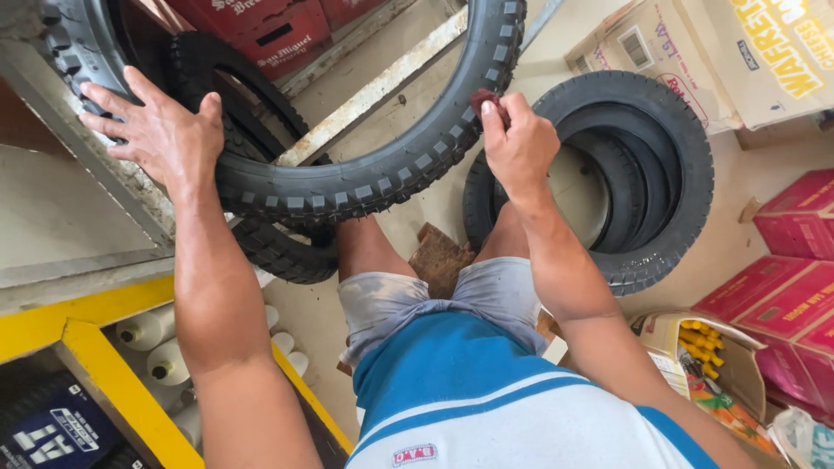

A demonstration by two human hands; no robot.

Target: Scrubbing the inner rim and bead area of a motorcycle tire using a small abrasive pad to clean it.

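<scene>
the person sits low with knees apart, and a knobby black tyre (pixel 365 187) stands upright across the lap so that its tread faces both hands. the left hand (pixel 156 130) lies flat and spread on the tyre's upper left curve, fingers released rather than curled, pressing against the rubber; that looks like a way to steady the hoop and keep it from rolling. the right hand (pixel 519 148) is clenched around a small dark red rag (pixel 486 100), pinching it against the tread on the right side, where the knobs are within easy reach of the wrist. a second tyre (pixel 278 247) leans behind the first at the left, touching it. on the floor (pixel 764 182) to the right, a stack of tyres (pixel 643 174) lies flat, one nested inside another, near the right knee. red cartons (pixel 795 260) sit along the right edge, and an open box of small yellow parts (pixel 704 343) rests beside the right elbow. a yellow-framed shelf (pixel 113 373) at lower left holds white bottles (pixel 161 347).
</scene>
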